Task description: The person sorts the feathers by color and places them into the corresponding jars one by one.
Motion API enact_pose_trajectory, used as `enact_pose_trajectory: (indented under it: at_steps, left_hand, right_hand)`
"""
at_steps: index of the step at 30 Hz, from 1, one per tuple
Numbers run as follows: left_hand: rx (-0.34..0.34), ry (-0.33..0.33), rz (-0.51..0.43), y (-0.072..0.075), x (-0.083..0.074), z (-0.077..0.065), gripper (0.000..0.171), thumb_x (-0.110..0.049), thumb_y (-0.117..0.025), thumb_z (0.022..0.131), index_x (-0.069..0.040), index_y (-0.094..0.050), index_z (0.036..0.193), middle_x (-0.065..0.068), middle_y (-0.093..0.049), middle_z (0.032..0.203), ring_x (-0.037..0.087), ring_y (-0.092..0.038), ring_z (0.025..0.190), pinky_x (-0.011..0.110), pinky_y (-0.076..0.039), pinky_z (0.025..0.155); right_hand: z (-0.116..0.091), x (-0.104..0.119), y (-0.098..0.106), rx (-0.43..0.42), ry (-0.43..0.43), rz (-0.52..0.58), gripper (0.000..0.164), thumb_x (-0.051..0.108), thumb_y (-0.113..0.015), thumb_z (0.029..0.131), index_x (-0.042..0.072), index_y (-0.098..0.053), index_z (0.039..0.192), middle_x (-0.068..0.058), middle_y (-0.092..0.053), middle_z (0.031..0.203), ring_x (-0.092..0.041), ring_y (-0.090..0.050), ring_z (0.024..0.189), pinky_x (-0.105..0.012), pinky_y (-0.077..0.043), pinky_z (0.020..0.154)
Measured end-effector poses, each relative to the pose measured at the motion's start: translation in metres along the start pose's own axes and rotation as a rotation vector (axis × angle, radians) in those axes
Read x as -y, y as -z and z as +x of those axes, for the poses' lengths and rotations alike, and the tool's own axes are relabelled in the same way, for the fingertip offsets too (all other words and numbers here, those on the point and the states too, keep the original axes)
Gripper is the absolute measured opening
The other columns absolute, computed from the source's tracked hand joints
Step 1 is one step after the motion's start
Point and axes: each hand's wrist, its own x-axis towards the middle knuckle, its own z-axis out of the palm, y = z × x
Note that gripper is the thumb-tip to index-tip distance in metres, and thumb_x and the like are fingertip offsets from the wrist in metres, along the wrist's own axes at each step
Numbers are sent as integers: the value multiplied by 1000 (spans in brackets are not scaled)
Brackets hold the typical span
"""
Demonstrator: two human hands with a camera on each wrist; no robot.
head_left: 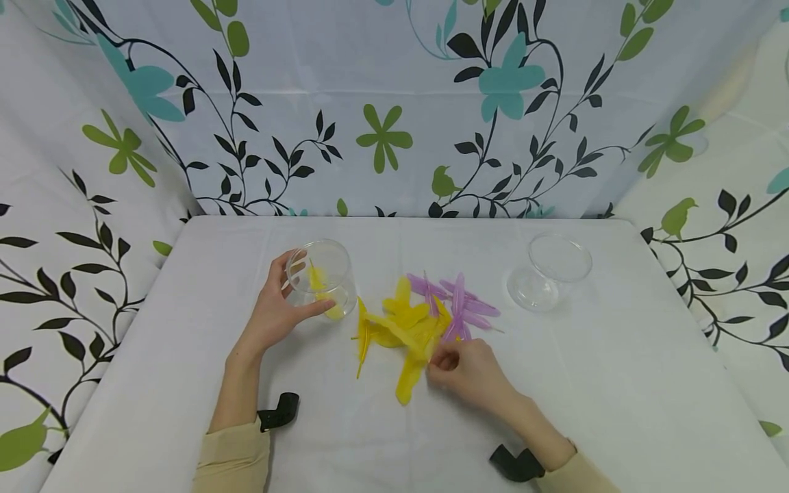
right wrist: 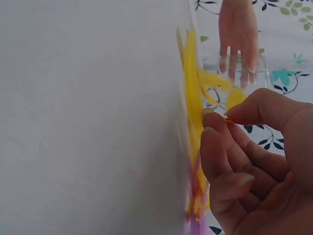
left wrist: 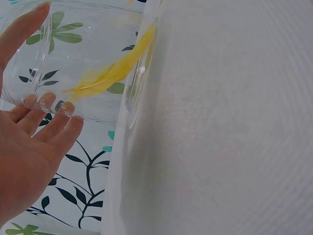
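My left hand (head_left: pixel 274 305) holds a clear cup (head_left: pixel 340 274) upright on the table, thumb on the near side and fingers round the far side. Inside it, a yellow feather (left wrist: pixel 105 77) leans with its quill up. Over the pile at the table's middle, my right hand (head_left: pixel 471 376) pinches a yellow feather (right wrist: pixel 236 98) by its quill between thumb and fingertip. Several yellow feathers (head_left: pixel 407 380) lie heaped below and left of that hand. Purple feathers (head_left: pixel 457 301) lie crossed at the pile's right side, just beyond the hand.
A second clear cup (head_left: pixel 535 291) stands at the back right of the white-covered table (head_left: pixel 345 445). Patterned cloth (head_left: pixel 327 61) hangs along the back and both sides. Black wrist mounts (head_left: pixel 280 411) are worn on both forearms.
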Motion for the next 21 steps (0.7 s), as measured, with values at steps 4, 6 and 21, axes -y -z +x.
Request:
enact_pose_trajectory:
  at_steps: [4, 6, 21]
  left_hand:
    - [-1, -8, -1, 0, 0, 0, 110, -39, -88, 75, -21, -18, 157, 7, -30, 160, 33, -28, 148, 57, -28, 120]
    - [-1, -10, -3, 0, 0, 0, 110, -38, -88, 75, -21, -18, 157, 7, -30, 160, 33, -28, 148, 57, -28, 120]
    - [-3, -5, 1, -1, 1, 0, 111, -39, -88, 75, -23, -17, 157, 7, -30, 161, 34, -28, 148, 58, -29, 119]
  right_hand:
    - [3, 3, 7, -15, -2, 29, 5, 10, -77, 81, 13, -73, 80, 10, -65, 69, -2, -58, 61, -19, -55, 59]
    - [4, 5, 11, -29, -1, 37, 3, 10, -78, 82, 11, -75, 82, 8, -66, 70, -3, -59, 62, -19, -56, 60]
    - [22, 33, 33, -59, -38, 124, 10, 11, -78, 86, 10, -76, 95, 2, -71, 83, -11, -65, 73, -20, -59, 67]
